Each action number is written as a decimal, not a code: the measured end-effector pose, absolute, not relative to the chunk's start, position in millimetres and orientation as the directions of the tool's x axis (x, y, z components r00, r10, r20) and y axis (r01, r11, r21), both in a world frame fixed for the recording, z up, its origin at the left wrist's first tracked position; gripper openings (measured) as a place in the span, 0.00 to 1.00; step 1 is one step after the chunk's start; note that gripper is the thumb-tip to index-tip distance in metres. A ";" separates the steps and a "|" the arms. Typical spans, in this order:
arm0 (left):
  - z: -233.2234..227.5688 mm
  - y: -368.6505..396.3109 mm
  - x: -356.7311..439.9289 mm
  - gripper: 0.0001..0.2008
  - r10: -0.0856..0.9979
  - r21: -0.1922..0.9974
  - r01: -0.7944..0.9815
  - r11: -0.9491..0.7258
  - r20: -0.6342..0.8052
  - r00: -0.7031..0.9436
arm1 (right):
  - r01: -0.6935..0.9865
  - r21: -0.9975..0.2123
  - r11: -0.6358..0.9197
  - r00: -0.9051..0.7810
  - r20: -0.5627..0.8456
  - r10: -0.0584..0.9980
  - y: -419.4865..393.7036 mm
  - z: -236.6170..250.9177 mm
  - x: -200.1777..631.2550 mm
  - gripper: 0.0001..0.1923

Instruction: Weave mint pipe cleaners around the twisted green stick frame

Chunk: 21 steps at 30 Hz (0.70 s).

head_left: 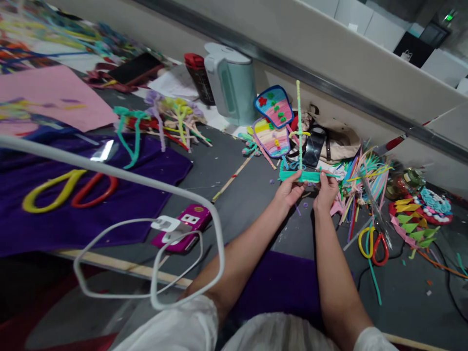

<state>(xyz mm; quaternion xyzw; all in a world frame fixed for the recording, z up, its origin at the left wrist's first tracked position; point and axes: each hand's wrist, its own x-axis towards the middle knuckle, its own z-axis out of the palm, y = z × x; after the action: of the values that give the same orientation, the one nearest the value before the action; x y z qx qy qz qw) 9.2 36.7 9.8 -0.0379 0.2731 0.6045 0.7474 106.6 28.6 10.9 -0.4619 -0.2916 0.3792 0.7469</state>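
Observation:
My left hand and my right hand together grip a teal pipe-cleaner bundle held flat above the grey table. A light green pipe cleaner stands upright from the bundle, with a short yellow piece twisted across it. The left hand pinches the bundle's left end, the right hand its right end. Just behind stand two fan-shaped pipe-cleaner crafts, one blue-rimmed and one purple-rimmed.
Loose pipe cleaners and yellow-red scissors lie right of the hands. A kettle and red-lidded bottle stand behind. Left: purple cloth, pink phone, white cable, pipe-cleaner flowers.

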 end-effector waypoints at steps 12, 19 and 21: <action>13.8 33.4 8.3 0.07 0.901 0.403 -0.894 0.197 -0.435 0.002 | -0.426 -0.890 0.165 0.507 -0.084 0.858 29.4 14.1 114.7 0.13; 14.9 34.1 6.5 0.05 0.911 0.404 -0.901 0.157 -0.412 -0.026 | -0.483 -0.868 0.112 0.463 -0.145 0.874 27.1 21.4 113.1 0.10; 15.7 33.5 6.3 0.05 0.919 0.402 -0.903 0.152 -0.394 -0.021 | -0.499 -0.860 0.107 0.461 -0.158 0.873 26.2 23.3 112.3 0.08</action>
<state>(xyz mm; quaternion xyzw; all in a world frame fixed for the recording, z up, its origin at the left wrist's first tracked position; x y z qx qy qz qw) 6.3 33.5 15.7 0.0137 0.2941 0.6510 0.6996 112.3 26.2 23.3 -0.4658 -0.2008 0.4789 0.7165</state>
